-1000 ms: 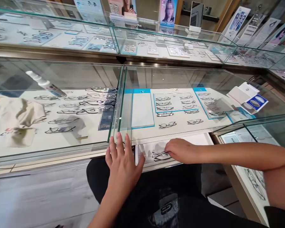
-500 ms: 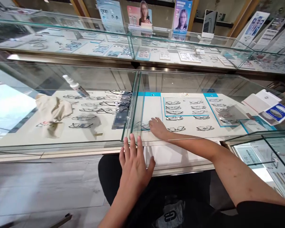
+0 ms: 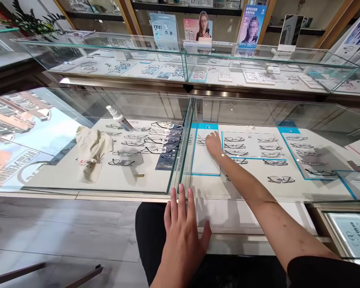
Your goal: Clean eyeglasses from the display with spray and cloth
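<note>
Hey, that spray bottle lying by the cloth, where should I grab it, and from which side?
Take the spray bottle around its round body, just below the white cap, coming from above with the grip across its width. It lies on its side, slanted, cap toward the far left. Both long sides look free, and the cloth sits nearer you.

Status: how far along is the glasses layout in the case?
Done: rows of frames lie on the neighbouring mat. In hand: right hand inside the case, at a pair on the blue-edged mat; grip unclear. Left hand flat at the case front. Left: the rest of that mat shows no frames.
</note>
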`<state>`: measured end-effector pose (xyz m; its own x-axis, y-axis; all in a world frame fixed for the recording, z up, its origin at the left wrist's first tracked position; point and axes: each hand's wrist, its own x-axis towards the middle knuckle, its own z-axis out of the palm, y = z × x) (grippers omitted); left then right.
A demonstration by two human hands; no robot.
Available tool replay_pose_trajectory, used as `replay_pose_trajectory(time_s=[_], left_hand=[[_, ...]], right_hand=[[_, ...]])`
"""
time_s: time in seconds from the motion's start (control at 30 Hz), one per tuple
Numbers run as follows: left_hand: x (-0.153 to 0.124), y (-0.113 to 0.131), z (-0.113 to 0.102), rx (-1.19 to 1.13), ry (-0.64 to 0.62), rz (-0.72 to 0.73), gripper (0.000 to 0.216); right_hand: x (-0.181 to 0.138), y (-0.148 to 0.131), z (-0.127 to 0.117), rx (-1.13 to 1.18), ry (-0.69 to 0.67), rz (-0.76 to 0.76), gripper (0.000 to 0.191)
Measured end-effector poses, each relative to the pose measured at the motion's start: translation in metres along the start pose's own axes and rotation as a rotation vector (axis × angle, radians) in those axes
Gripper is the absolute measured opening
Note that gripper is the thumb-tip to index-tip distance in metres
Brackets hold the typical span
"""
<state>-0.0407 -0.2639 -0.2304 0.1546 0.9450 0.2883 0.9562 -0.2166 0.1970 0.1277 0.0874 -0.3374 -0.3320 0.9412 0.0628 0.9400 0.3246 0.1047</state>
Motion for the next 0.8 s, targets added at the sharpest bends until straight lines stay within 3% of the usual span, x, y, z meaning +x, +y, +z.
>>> replay_pose_trajectory(time_s=[0.43, 0.6, 0.8], left_hand=[[0.001, 0.001, -0.004, 0.048, -0.015, -0.013, 0.095], [0.002, 0.002, -0.005, 0.076, -0.034, -0.005, 0.094], [0.002, 0.002, -0.006, 0.044, -0.029, -0.020, 0.093]], right_hand=[[0.062, 0.008, 0.032, 0.039, -0.004, 0.073, 0.045], [0.064, 0.010, 0.038, 0.039, -0.001, 0.101, 0.040], [0.045, 0.014, 0.034, 0.037, 0.037, 0.107, 0.042]])
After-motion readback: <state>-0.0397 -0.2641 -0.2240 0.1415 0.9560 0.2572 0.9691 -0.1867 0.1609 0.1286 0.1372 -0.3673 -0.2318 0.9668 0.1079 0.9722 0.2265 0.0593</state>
